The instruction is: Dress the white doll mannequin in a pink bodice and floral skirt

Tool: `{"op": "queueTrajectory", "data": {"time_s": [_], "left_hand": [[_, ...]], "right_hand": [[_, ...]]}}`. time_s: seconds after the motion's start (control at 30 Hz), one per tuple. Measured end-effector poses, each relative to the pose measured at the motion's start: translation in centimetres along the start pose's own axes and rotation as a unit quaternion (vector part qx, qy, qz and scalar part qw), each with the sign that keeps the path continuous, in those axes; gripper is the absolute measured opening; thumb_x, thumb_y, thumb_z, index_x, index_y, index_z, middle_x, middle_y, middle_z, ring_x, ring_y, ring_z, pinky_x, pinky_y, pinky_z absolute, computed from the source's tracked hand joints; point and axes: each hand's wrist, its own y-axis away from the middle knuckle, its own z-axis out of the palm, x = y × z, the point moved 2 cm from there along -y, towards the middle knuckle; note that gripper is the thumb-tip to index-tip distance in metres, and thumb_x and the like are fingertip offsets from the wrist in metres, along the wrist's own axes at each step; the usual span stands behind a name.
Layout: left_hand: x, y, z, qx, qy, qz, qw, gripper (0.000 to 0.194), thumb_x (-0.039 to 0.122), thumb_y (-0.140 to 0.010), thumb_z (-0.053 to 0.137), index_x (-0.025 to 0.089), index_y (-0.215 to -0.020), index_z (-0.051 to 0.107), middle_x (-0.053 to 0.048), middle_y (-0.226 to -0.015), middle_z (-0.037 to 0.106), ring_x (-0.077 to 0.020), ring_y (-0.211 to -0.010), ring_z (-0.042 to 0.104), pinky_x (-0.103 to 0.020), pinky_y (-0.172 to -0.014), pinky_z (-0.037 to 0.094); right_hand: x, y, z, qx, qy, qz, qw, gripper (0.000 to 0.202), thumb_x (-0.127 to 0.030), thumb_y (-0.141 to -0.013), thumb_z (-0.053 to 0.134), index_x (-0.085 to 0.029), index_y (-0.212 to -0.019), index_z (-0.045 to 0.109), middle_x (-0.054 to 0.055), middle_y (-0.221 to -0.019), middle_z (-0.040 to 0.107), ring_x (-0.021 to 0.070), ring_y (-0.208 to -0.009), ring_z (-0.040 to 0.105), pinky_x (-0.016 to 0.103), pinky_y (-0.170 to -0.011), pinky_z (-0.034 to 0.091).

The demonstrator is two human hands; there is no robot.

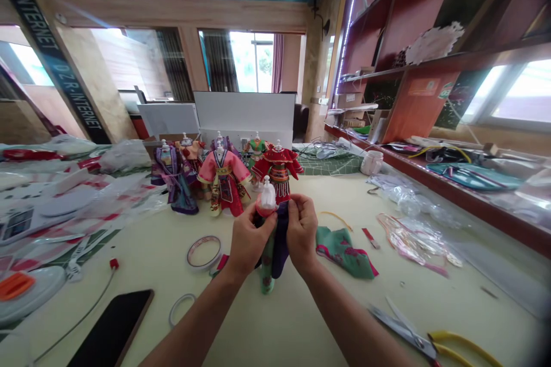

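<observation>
Above the middle of the table, my left hand [248, 239] is closed round a small doll body [268, 195] with a white top and a reddish band at its waist. My right hand [302, 228] pinches a piece of dark purple cloth [280, 241] that hangs at the doll's side. A light green leg or tube of cloth [267, 266] shows below my left fingers. Right of my right hand lies a green garment piece with pink trim [346, 252]. Just behind the doll stands a figure in a red dress [278, 163].
Several dressed dolls [224, 175] stand at the back. Tape rolls [204, 252] and a phone [114, 330] lie at left. Yellow-handled scissors [413, 335], a red-and-silver strip [371, 238] and plastic bags with cords [417, 238] lie at right. A shelf [430, 183] borders the table.
</observation>
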Motion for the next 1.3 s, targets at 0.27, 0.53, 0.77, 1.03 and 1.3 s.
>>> {"op": "queueTrajectory", "data": {"time_s": [0.27,0.53,0.77,1.03,1.3], "left_hand": [[0.2,0.4,0.3,0.027,-0.023,0.022,0.999,0.012,0.027,-0.079,0.058,0.018,-0.087,0.058,-0.003,-0.089,0.065,-0.0176,-0.086,0.061,-0.029,-0.079,0.047],[0.0,0.2,0.4,0.015,-0.004,0.027,1.0,0.051,0.03,-0.077,0.063,0.018,-0.125,0.048,-0.008,-0.113,0.062,-0.0212,-0.106,0.057,-0.034,-0.094,0.042],[-0.4,0.1,0.2,0.0,0.028,0.035,0.999,0.049,0.025,-0.078,0.061,0.019,-0.125,0.049,-0.009,-0.117,0.062,-0.0211,-0.108,0.058,-0.034,-0.095,0.043],[-0.5,0.1,0.1,-0.013,0.01,0.03,0.999,0.052,0.026,-0.079,0.06,0.017,-0.128,0.046,-0.011,-0.122,0.059,-0.0226,-0.111,0.056,-0.036,-0.095,0.043],[-0.7,-0.1,0.1,-0.023,0.008,0.019,1.0,0.053,0.027,-0.079,0.06,0.018,-0.129,0.045,-0.01,-0.118,0.06,-0.0227,-0.106,0.058,-0.035,-0.091,0.045]], "right_hand": [[0.2,0.5,-0.6,-0.019,-0.018,-0.007,1.0,0.012,-0.029,-0.089,0.048,-0.019,-0.095,0.052,0.001,-0.083,0.057,0.0148,-0.075,0.056,0.028,-0.069,0.046],[0.1,0.6,-1.3,-0.025,-0.014,-0.01,1.0,0.012,-0.029,-0.088,0.05,-0.02,-0.095,0.054,0.001,-0.084,0.058,0.0153,-0.077,0.057,0.028,-0.071,0.046],[-0.6,0.3,-3.0,-0.104,-0.005,-0.005,0.995,0.027,-0.038,-0.093,0.039,-0.02,-0.098,0.058,0.002,-0.082,0.059,0.0164,-0.075,0.057,0.029,-0.07,0.046],[-1.6,-1.8,-4.1,-0.222,0.019,0.041,0.974,0.018,-0.032,-0.084,0.054,-0.019,-0.092,0.063,0.001,-0.077,0.061,0.0149,-0.07,0.056,0.027,-0.065,0.046],[-2.8,-3.2,-4.2,-0.33,0.121,-0.035,0.936,0.01,-0.026,-0.08,0.063,-0.02,-0.083,0.069,0.002,-0.08,0.062,0.0158,-0.073,0.057,0.028,-0.065,0.045]]}}
